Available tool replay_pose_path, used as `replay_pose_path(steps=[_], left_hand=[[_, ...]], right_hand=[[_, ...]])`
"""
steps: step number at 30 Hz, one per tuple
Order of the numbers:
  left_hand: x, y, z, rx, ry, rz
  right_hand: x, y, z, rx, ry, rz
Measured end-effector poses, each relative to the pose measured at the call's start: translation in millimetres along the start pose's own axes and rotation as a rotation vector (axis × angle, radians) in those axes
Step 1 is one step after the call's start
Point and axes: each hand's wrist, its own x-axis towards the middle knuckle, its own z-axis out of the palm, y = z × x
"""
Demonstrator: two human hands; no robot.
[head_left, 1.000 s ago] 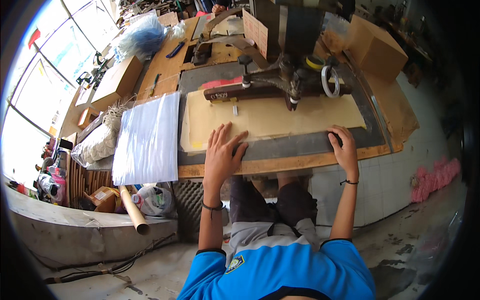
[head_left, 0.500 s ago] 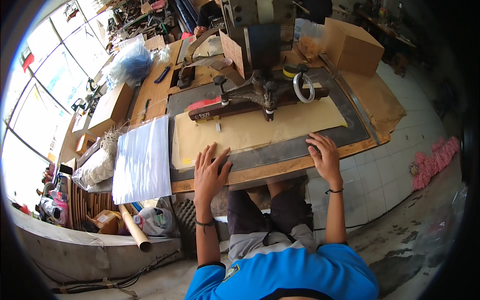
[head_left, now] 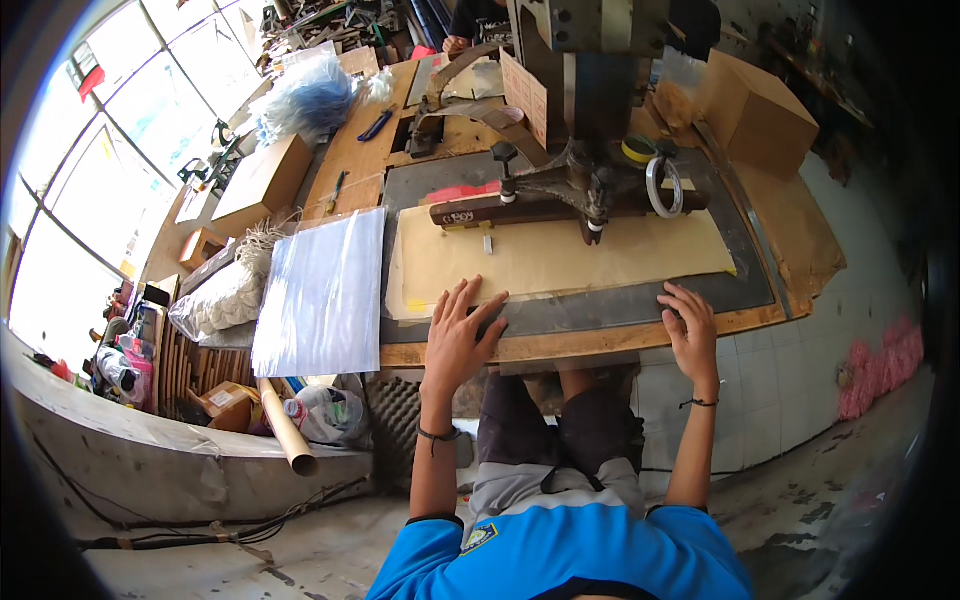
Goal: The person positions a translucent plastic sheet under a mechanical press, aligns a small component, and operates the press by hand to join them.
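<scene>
My left hand [head_left: 462,335] lies open, palm down and fingers spread, at the near left edge of a long tan sheet [head_left: 600,262]. Close to the front right of the work surface, my right hand [head_left: 690,325] rests open on the dark mat [head_left: 560,318], just short of the sheet. Neither hand holds anything. Across the sheet's far part lies the dark bar [head_left: 460,216] of a press, under a metal bracket with knobs [head_left: 575,190]. A small pale piece [head_left: 488,244] sits on the sheet in front of the bar.
Clear plastic sheets [head_left: 322,295] overhang the table at left, beside a bag of whitish cord [head_left: 230,295]. Farther back are a cardboard box [head_left: 265,185], a blue-handled cutter [head_left: 376,126] and yellow tape [head_left: 637,150]. A large carton [head_left: 760,115] stands far right. Another person's hand [head_left: 456,45] shows behind.
The whole scene has shifted right in the picture as the head view turned. Both hands remain open in nearly the same places at the table's near edge; the press bar and sheet look unmoved.
</scene>
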Motion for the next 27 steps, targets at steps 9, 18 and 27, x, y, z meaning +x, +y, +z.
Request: replay_pose_path(steps=[9, 18, 27], left_hand=[[1, 3, -2, -0.033, 0.026, 0.01], [3, 5, -5, -0.032, 0.027, 0.007], [1, 3, -4, -0.044, 0.03, 0.01]], right_hand=[[-4, -1, 4, 0.013, 0.047, 0.033], [-3, 0, 6, -0.017, 0.106, -0.007], [-3, -3, 7, -0.019, 0.106, 0.0]])
